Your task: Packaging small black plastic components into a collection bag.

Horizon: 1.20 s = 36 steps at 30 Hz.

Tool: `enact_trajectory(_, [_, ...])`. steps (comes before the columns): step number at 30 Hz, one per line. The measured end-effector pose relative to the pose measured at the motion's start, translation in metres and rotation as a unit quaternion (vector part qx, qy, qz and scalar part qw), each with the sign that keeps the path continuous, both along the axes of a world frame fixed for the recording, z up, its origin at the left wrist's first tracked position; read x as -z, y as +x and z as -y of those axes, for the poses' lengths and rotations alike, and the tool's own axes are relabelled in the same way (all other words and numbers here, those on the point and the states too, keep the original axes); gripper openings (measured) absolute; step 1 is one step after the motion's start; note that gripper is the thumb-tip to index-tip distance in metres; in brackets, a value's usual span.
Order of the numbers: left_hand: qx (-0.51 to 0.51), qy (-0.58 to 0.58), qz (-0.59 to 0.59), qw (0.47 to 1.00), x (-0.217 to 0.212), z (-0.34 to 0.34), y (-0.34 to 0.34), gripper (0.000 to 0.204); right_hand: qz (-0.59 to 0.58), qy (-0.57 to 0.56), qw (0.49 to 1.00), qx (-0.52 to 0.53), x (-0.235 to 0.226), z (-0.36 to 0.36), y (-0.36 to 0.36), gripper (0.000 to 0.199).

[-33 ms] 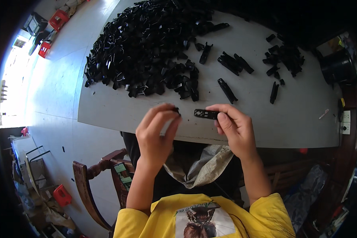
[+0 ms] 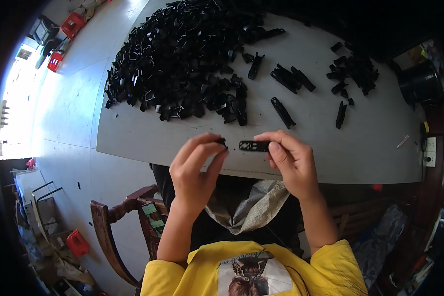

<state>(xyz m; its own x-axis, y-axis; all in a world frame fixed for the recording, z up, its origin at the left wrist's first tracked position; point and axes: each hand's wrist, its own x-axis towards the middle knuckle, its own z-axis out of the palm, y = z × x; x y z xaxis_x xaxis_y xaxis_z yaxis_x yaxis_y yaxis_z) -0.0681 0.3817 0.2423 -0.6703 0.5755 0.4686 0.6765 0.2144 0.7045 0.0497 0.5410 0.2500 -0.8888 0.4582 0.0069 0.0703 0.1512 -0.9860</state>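
Observation:
Over the table's near edge, my right hand [image 2: 290,160] pinches a long black plastic part [image 2: 253,146] with cut-out openings. The part points left, toward my other hand. My left hand [image 2: 196,160] is closed on a small black piece [image 2: 223,143], mostly hidden by the fingers. A narrow gap separates the two pieces. Beyond my hands lies a big heap of black plastic parts [image 2: 167,64]. One loose long part [image 2: 283,113] rests on the table just past my right hand, and a few more lie farther back.
The grey table [image 2: 360,153] carries a smaller pile of black parts [image 2: 362,74] at the right and a white stick-like item [image 2: 402,142]. A wooden chair [image 2: 103,222] stands at left. A pale woven sack [image 2: 254,207] hangs below the table edge. Red stools [image 2: 77,242] stand on the floor.
Both hands have shifted slightly; the left moved a little right and the long part a little left, so the two pieces are closer. The heap and loose parts stay put.

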Motion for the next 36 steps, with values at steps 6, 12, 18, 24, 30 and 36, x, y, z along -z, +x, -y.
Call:
enact_trajectory(6, [0.061, 0.016, 0.054, 0.997, -0.013, 0.010, 0.010, 0.018, -0.025, 0.060, 0.997, -0.029, -0.012, 0.007, -0.003, 0.020])
enact_trajectory(12, [0.102, 0.034, 0.047, 0.993, -0.012, 0.014, 0.009, 0.018, -0.027, 0.124, 0.990, -0.065, -0.015, 0.005, -0.001, 0.018])
enact_trajectory(18, [0.199, 0.088, 0.136, 0.966, -0.012, 0.019, 0.007, 0.012, -0.070, 0.345, 0.929, -0.113, -0.013, 0.004, 0.013, 0.028])
enact_trajectory(24, [0.347, 0.212, 0.400, 0.821, -0.020, 0.005, 0.034, 0.055, -0.123, 0.337, 0.899, -0.250, -0.007, 0.030, 0.029, 0.022])
enact_trajectory(30, [0.407, 0.217, 0.391, 0.797, -0.010, -0.001, 0.040, 0.030, -0.077, 0.265, 0.929, -0.245, -0.009, 0.038, 0.033, 0.017])
enact_trajectory(36, [-0.024, -0.061, 0.001, 0.998, 0.005, -0.022, 0.004, 0.016, 0.076, 0.487, 0.869, -0.037, -0.010, -0.010, 0.003, 0.029])
